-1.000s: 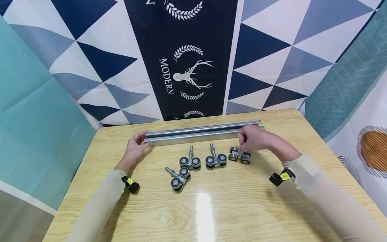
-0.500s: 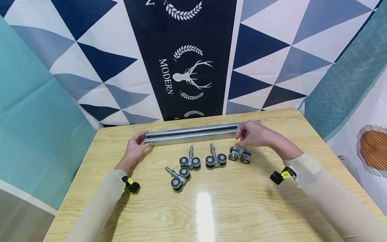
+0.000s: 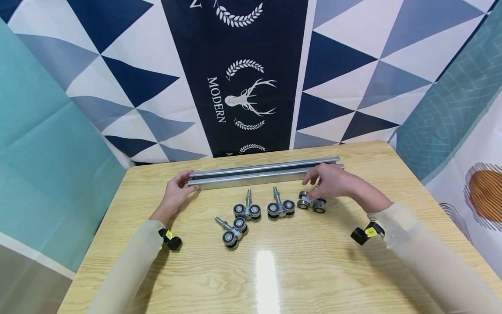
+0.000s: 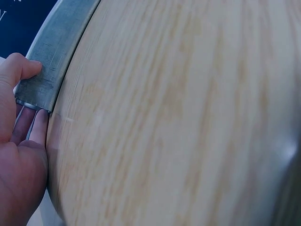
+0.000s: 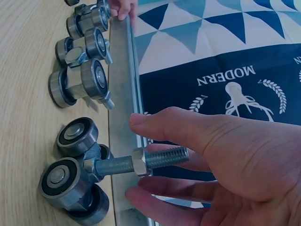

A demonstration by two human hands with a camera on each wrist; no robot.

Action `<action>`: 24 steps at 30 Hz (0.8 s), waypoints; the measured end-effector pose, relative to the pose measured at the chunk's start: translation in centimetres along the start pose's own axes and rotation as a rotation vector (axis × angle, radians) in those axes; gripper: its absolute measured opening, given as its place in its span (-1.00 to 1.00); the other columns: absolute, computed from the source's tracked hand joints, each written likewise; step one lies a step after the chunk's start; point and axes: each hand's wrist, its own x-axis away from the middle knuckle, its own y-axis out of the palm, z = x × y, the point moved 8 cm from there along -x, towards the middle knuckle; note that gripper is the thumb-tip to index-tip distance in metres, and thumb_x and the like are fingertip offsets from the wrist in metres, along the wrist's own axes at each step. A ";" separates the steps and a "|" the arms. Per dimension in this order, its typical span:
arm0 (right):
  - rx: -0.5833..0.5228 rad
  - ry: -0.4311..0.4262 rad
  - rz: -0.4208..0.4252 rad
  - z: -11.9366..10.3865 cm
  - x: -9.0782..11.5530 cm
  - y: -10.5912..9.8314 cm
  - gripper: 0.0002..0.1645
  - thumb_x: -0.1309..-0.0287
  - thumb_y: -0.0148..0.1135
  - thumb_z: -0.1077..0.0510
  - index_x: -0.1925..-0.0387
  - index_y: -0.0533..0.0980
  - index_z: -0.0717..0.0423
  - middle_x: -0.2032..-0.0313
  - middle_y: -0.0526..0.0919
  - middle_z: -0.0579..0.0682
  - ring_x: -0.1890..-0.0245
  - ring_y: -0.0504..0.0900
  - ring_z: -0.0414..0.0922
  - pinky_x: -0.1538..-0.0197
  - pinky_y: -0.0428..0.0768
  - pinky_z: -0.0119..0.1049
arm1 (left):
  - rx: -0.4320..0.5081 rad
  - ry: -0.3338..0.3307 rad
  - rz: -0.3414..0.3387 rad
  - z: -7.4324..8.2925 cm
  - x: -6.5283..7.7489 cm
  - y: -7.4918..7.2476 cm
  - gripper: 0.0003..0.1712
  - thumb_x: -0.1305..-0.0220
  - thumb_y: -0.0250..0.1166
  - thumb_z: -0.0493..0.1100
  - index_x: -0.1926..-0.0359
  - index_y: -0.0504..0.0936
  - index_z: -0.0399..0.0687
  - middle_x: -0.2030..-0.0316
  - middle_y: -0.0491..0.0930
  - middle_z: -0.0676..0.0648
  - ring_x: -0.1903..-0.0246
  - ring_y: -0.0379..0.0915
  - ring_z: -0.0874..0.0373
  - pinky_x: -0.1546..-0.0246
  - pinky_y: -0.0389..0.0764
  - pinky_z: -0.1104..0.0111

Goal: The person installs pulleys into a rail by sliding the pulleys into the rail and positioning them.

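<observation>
Near the back of the table lies a long metal channel rail [image 3: 243,179]. My left hand [image 3: 175,194] grips its left end; in the left wrist view the thumb presses on the rail's face [image 4: 61,52] and fingers reach around the end. My right hand [image 3: 331,179] is over the rightmost trolley roller [image 3: 319,207], in front of the rail's right part. In the right wrist view, the thumb and fingers stand apart around the roller's threaded bolt [image 5: 117,165], which has a nut [image 5: 139,162]. Whether any finger touches the bolt, I cannot tell.
Two trolley rollers stand in a row to the left, the left roller [image 3: 247,211] and the middle roller [image 3: 281,209]. Another tilted roller [image 3: 234,233] lies closer to me. Behind the wooden table [image 3: 196,279] hangs a patterned cloth [image 3: 251,87].
My right hand has loosened from the rightmost roller's bolt, lifted slightly, then come back down with its fingers spread wider. The rollers, the rail and my left hand have stayed put.
</observation>
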 end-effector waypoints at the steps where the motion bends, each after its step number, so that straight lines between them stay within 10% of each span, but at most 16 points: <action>1: 0.005 -0.001 -0.002 0.0 0.0 0.1 -0.55 0.03 0.51 0.07 0.05 0.68 0.10 0.12 0.70 0.17 0.19 0.65 -0.02 0.24 0.66 -0.16 | 0.001 -0.003 0.002 -0.1 0.0 0.0 -0.21 -0.15 0.40 -0.36 -0.41 0.37 -0.15 -0.35 0.39 -0.23 -0.29 0.31 -0.02 -0.48 0.27 0.10; 24: 0.019 -0.027 0.071 -0.4 -0.3 0.6 -0.96 0.15 0.53 0.23 0.55 0.76 0.08 0.40 0.78 -0.02 0.53 0.57 -0.21 0.45 0.55 -0.32 | 0.003 0.001 -0.002 -0.3 -0.1 0.0 -0.22 -0.17 0.40 -0.35 -0.42 0.37 -0.14 -0.36 0.38 -0.23 -0.30 0.30 -0.02 -0.48 0.27 0.10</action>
